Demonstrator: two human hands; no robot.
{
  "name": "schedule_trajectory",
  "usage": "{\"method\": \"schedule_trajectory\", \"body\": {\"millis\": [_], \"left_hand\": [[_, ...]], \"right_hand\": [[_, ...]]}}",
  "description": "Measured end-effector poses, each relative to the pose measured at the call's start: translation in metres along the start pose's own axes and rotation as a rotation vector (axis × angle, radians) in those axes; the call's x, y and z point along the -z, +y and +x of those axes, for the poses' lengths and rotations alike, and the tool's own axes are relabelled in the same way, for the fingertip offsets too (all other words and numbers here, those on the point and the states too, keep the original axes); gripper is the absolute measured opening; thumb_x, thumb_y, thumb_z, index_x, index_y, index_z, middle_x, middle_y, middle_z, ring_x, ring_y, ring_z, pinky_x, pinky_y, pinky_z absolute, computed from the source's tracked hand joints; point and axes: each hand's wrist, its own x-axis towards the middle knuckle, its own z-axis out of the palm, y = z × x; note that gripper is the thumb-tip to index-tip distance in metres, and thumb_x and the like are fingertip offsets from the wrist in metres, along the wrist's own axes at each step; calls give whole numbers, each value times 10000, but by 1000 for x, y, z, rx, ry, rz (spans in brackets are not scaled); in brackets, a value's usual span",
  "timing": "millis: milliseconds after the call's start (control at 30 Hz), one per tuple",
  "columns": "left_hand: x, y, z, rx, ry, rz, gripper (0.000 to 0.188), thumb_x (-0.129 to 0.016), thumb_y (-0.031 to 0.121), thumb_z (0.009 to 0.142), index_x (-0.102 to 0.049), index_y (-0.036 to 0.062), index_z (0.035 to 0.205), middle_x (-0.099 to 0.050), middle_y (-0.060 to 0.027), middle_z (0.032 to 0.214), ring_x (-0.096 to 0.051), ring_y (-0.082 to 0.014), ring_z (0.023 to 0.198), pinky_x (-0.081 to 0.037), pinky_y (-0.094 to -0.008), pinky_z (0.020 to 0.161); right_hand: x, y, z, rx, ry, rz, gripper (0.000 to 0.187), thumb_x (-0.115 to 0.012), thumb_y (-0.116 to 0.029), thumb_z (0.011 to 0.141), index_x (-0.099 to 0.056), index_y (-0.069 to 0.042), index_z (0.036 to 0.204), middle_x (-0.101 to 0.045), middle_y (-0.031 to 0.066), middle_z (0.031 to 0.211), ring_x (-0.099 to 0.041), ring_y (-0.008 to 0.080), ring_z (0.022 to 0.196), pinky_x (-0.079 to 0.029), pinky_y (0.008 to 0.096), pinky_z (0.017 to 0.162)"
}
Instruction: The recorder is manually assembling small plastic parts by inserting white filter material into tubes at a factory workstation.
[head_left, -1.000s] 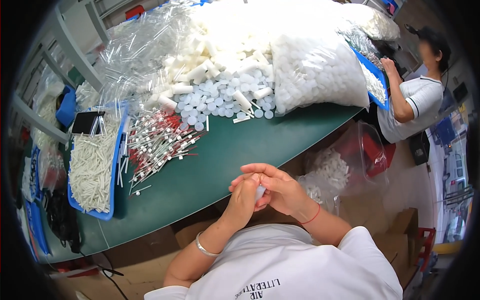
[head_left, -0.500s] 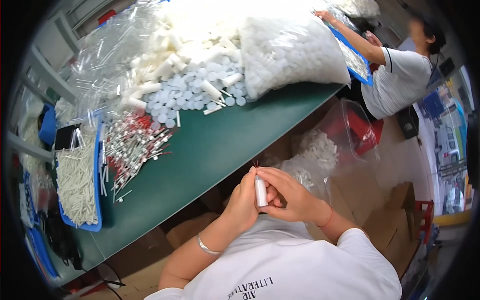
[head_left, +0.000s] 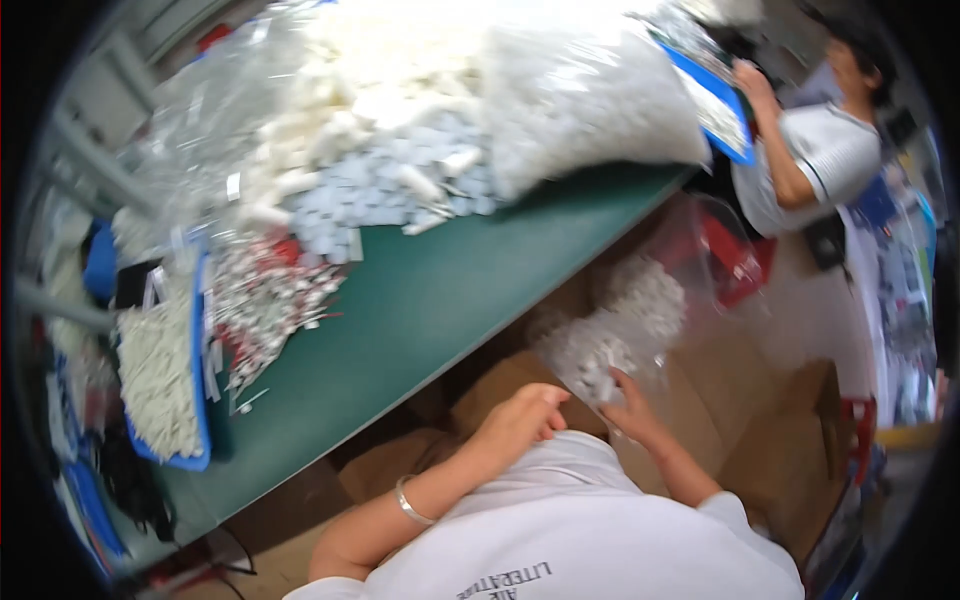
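Observation:
My left hand [head_left: 525, 418] is in front of my shirt, below the table's near edge, with its fingers curled in. I see nothing sticking out of it, though motion blurs the picture. To its right, my right hand [head_left: 632, 410] has thumb and forefinger spread and nothing visible between them. It is close to a clear plastic bag [head_left: 600, 362] of small white parts, beside the table. A loose heap of white cylinders [head_left: 365, 85] and pale round discs [head_left: 345, 190] lies on the green table [head_left: 420, 290].
A large filled plastic bag [head_left: 590, 110] stands on the table. Wire-ended red and white parts [head_left: 275, 300] lie near a blue tray [head_left: 205, 380] of thin white sticks. Cardboard [head_left: 720, 400] is at lower right. A co-worker [head_left: 815, 150] is beside another blue tray [head_left: 735, 145].
My hands were together around a white cylinder with thin wires at its top; now they are apart and the cylinder is out of sight. My right hand moved right, toward the bag.

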Motion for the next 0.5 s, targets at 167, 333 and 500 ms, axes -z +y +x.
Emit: {"method": "schedule_trajectory", "body": {"millis": [167,333,500], "left_hand": [[29,59,-50,-485,451,441,212,-609,135,929,-604,14,1103,-637,-96,901,-622,-156,738,-516,-285,670],[85,72,-77,-577,886,802,135,-665,85,858,-637,33,979,-609,-98,833,-591,-227,670,-491,-344,603],[112,56,-92,-594,1070,1028,143,-692,63,811,-633,30,937,-583,-98,872,-578,-281,781,-477,-374,665]], "right_hand": [[36,-20,8,326,63,-151,568,-763,-244,788,-550,-2,1255,-491,215,1319,-519,323,1180,-429,404,988],[37,-187,50,864,95,6,209,-714,-61,805,-667,-7,1001,-635,146,1035,-631,262,869,-516,336,773],[-30,-303,111,1291,31,-29,121,-707,-41,807,-670,-24,921,-642,138,932,-631,301,838,-519,366,730]]}}
